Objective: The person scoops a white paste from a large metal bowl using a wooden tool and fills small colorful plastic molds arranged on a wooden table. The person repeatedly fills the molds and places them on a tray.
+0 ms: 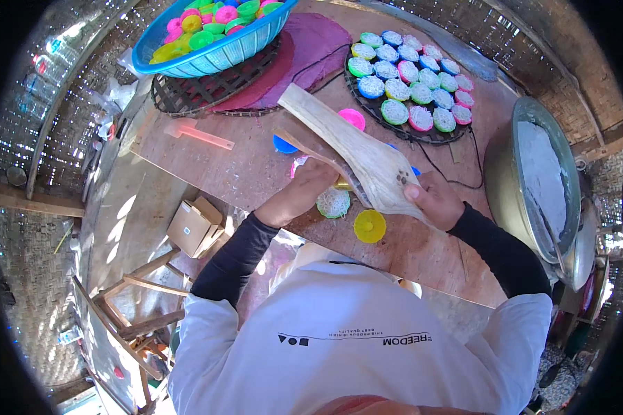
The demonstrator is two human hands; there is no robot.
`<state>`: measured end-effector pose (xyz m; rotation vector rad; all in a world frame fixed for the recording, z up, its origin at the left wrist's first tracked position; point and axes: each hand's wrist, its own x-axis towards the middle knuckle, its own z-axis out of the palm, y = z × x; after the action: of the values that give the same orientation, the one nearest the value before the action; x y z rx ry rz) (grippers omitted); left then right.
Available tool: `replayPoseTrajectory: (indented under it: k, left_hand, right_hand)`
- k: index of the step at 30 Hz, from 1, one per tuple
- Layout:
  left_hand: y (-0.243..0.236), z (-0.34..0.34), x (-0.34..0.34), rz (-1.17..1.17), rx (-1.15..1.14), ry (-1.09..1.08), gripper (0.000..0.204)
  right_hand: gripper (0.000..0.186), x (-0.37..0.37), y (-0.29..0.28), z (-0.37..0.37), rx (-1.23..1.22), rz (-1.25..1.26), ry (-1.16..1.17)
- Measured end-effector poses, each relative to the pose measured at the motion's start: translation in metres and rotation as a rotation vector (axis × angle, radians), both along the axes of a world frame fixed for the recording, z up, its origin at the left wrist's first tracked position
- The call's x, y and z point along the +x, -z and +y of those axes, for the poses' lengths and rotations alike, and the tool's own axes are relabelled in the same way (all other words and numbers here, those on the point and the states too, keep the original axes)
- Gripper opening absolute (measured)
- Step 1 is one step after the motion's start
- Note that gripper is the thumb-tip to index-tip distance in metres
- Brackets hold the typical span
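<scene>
Pale, dried, fibrous sheath [353, 142] is held aslant above the table [208, 166]. Right hand [437, 199] grasps its broad end, thumb uppermost, presumably for firm hold. Left hand [306, 190] is curled at its brown edge; exact finger grip cannot be told. Strand-filled green cup [333, 203] and yellow cup [369, 226] sit just below, apparently for easy reach. Beyond, filled cups [422, 93] stand close-packed on a round tray [368, 106], likely saving space.
</scene>
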<state>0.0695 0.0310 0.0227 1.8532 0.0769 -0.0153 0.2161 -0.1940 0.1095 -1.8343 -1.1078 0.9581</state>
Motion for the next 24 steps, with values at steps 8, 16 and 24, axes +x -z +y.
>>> replayPoseTrajectory:
  k: [8, 16, 24]
  left_hand:
    - [0.009, -0.017, -0.022, -0.092, 0.268, -0.207, 0.047]
    - [-0.019, -0.032, -0.055, 0.072, 0.882, -0.103, 0.068]
    - [-0.029, -0.048, -0.069, -0.062, 1.243, -0.244, 0.069]
  right_hand:
    - [0.055, 0.016, 0.031, 0.006, 0.159, -0.049, 0.133]
    - [0.056, 0.017, 0.023, 0.008, 0.072, 0.132, 0.172]
    - [0.053, 0.010, 0.009, 0.010, 0.123, 0.210, 0.190]
